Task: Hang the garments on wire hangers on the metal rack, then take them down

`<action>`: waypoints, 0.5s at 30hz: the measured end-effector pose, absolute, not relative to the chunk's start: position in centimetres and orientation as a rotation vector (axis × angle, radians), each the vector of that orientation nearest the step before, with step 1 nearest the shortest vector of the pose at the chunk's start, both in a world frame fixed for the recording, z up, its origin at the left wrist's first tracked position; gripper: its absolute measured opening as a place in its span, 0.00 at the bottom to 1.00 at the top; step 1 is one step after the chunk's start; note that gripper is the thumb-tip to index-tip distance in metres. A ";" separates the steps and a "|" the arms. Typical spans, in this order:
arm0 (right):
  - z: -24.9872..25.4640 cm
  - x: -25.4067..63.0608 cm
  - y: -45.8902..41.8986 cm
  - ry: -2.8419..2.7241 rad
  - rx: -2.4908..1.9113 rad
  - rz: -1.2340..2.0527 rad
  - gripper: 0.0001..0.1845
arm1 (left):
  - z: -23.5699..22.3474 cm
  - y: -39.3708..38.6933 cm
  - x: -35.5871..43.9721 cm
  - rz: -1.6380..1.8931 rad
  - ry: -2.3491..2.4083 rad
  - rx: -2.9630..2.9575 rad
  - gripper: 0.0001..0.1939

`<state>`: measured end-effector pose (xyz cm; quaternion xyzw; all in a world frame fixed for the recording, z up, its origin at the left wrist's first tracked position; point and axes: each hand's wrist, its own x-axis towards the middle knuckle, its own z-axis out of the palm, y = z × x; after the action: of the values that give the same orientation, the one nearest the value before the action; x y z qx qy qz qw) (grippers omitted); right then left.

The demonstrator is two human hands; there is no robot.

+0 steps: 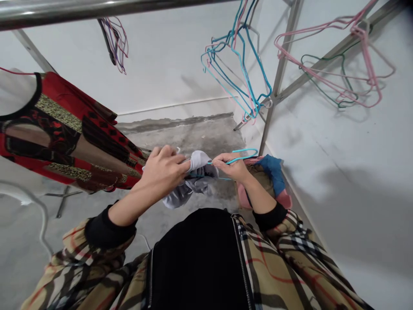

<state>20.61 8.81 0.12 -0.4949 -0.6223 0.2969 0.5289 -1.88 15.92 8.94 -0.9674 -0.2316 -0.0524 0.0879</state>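
Overhead, a steel rack (280,64) carries bunches of empty wire hangers (238,64), blue in the middle and pink and green to the right. At the left hangs a red patterned garment (64,129). Lower down, by the wall, a pink basket (284,198) holds blue cloth. Between them, at chest height, the left hand (163,170) is clenched on a pale grey garment (193,181), while the right hand (234,165) pinches a thin blue hanger (243,155) whose wire runs into that cloth.
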 end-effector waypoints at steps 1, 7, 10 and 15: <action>0.2 20.6 8.9 -1.463 -1.191 0.678 0.18 | 9.0 16.2 -2.0 -0.140 -0.706 -2.889 0.08; -1.1 19.7 6.4 -1.050 -1.352 -0.009 0.13 | 7.8 17.0 -3.2 -0.293 -1.099 -2.862 0.12; -3.9 17.9 4.9 -0.985 -1.475 0.137 0.14 | 7.8 16.4 -3.6 -0.424 -1.225 -2.795 0.14; -9.0 14.6 7.3 -0.825 -1.579 0.963 0.15 | 8.3 15.2 -3.2 -0.462 -1.259 -2.781 0.12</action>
<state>14.57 7.32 -9.01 -0.6615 -0.3454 0.4034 0.5296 -3.16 15.25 8.27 -0.9004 -0.4077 -0.1494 0.0270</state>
